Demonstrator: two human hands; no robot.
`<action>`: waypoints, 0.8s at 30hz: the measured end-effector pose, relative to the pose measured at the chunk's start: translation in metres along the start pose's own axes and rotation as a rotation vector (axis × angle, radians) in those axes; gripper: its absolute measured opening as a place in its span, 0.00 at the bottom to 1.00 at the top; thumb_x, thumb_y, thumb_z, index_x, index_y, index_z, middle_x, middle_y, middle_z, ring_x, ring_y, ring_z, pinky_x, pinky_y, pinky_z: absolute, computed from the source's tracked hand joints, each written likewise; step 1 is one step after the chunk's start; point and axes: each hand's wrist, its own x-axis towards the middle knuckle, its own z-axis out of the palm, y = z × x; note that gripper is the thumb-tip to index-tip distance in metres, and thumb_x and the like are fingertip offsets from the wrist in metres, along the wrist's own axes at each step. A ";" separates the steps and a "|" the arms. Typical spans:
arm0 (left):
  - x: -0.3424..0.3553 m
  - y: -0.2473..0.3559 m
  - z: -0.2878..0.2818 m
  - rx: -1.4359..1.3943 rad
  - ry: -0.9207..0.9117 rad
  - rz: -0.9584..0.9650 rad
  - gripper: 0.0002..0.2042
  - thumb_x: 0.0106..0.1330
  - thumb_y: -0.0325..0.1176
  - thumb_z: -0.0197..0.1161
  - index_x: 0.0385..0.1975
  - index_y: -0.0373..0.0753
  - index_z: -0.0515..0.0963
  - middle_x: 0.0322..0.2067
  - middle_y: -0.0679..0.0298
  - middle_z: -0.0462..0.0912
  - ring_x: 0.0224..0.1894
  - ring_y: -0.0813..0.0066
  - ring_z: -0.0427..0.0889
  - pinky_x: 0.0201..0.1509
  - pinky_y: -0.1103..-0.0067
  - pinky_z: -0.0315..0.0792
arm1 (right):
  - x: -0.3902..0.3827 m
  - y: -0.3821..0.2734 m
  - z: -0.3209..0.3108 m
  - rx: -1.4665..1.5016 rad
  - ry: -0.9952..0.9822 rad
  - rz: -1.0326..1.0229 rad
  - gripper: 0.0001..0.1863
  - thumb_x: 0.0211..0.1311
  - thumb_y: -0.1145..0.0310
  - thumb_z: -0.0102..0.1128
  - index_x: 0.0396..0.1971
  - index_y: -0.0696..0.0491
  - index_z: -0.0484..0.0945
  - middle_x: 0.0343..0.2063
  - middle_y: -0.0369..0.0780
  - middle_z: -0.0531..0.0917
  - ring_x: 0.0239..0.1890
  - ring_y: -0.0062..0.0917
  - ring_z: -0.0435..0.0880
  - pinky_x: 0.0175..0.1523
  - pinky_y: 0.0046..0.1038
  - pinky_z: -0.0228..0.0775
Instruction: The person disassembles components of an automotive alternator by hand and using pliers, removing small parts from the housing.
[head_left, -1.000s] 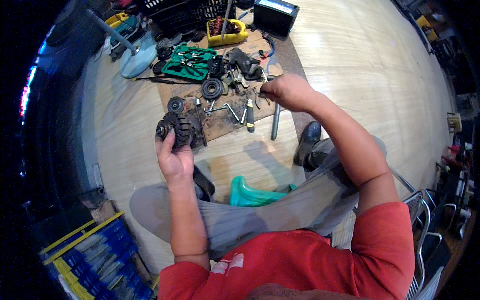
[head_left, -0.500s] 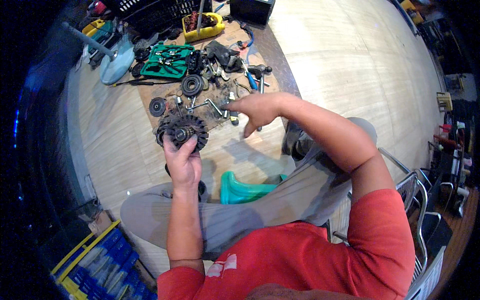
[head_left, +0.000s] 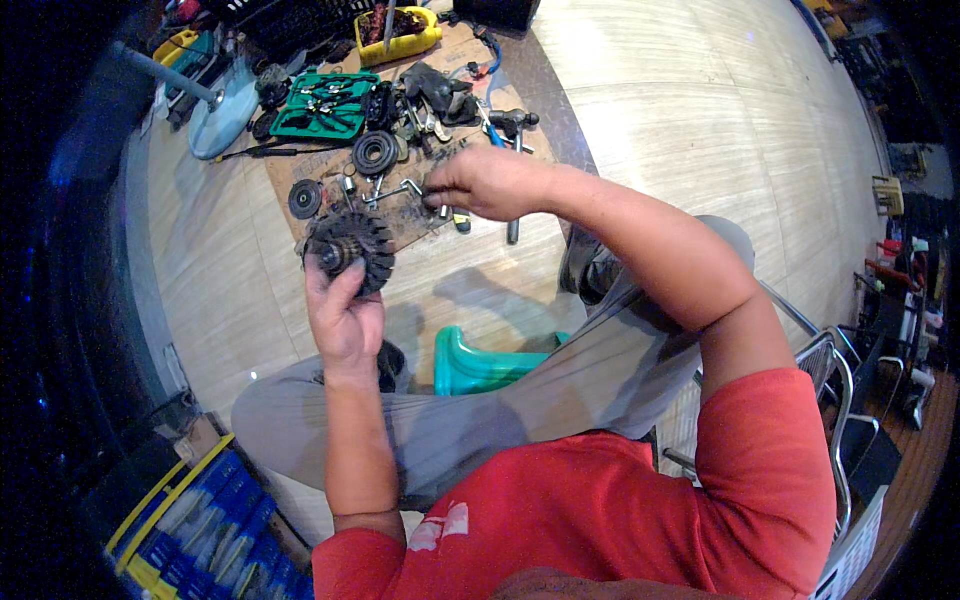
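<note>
My left hand (head_left: 347,322) grips a dark, round rotor (head_left: 372,253) by its central shaft, thumb toward me. Slot-like teeth run round the rotor's rim. My right hand (head_left: 485,183) hovers low over the tools on the cardboard, palm down, fingers bent and drawn together. Its fingertips cover the end of a thin bent metal wrench (head_left: 385,195); whatever they pinch is hidden. Beside the rotor lie a flat pulley-like disc (head_left: 305,199) and a small metal socket (head_left: 347,185). Farther off rests a thick black ring-shaped pulley (head_left: 375,153).
A stained cardboard sheet (head_left: 290,170) bears a green tool case (head_left: 320,105), a hammer (head_left: 515,150) and dark gloves or rags (head_left: 440,92). Behind stands a cut yellow container (head_left: 400,45). A light-blue round stand (head_left: 222,120) is left; a green plastic stool (head_left: 480,365) is near my legs.
My right hand has moved slightly left and up, its fingers going from spread to drawn together over the wrench. The rotor in my left hand has tilted. The whole view has shifted a little.
</note>
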 end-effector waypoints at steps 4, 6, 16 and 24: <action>0.000 0.018 -0.006 -0.067 0.024 0.049 0.25 0.60 0.23 0.54 0.60 0.31 0.65 0.55 0.52 0.74 0.58 0.55 0.74 0.65 0.60 0.66 | -0.001 0.000 -0.022 -0.159 -0.005 0.047 0.10 0.66 0.63 0.53 0.33 0.55 0.77 0.28 0.50 0.81 0.34 0.49 0.79 0.38 0.45 0.69; -0.001 0.027 -0.015 -0.126 0.046 0.055 0.25 0.60 0.23 0.55 0.60 0.31 0.65 0.56 0.51 0.74 0.58 0.55 0.74 0.65 0.60 0.65 | -0.007 0.008 -0.028 -0.219 0.036 0.071 0.09 0.65 0.63 0.54 0.32 0.54 0.77 0.28 0.49 0.80 0.34 0.49 0.79 0.38 0.46 0.69; -0.007 0.020 0.008 -0.032 -0.088 -0.005 0.33 0.50 0.15 0.58 0.61 0.34 0.63 0.53 0.54 0.75 0.55 0.59 0.76 0.63 0.64 0.69 | -0.010 0.029 -0.021 -0.244 -0.067 0.114 0.12 0.61 0.63 0.60 0.40 0.53 0.77 0.31 0.50 0.82 0.38 0.48 0.80 0.42 0.45 0.71; -0.009 0.009 0.017 0.052 -0.144 -0.093 0.36 0.45 0.12 0.60 0.60 0.33 0.62 0.50 0.56 0.76 0.52 0.61 0.78 0.59 0.67 0.73 | -0.002 0.010 0.009 -0.018 -0.046 0.016 0.18 0.57 0.69 0.63 0.46 0.58 0.75 0.36 0.51 0.82 0.40 0.46 0.81 0.46 0.40 0.72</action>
